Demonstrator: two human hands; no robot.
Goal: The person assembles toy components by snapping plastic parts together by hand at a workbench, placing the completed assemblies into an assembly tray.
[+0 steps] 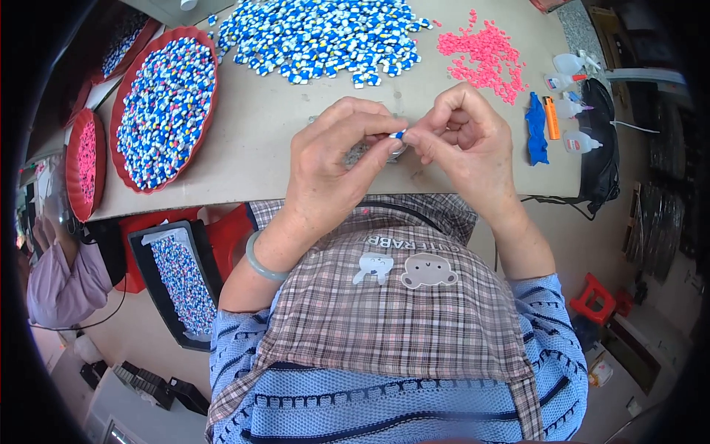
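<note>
Between the thumb and fingertips of my left hand (329,152) is a small blue-and-white piece (397,135), held above the table near its front edge. My right hand (470,140) meets it from the right, with thumb and forefinger pinched together at the piece; whatever lies between those fingertips is hidden. A wide heap of similar blue-and-white pieces (325,37) with small yellow spots lies beyond my hands. Small flat pink pieces (484,59) are scattered at the far right. Behind my left fingers, a shiny clear or silvery object (356,154) is mostly covered.
Left stand a red scalloped tray (216,96) heaped with pieces and a smaller red tray (72,174) of pink bits. A black bin (140,255) of pieces sits below. Right are a blue strip (537,129), an orange lighter (552,118) and several squeeze bottles (580,142). Another person's sleeve (70,285) shows left.
</note>
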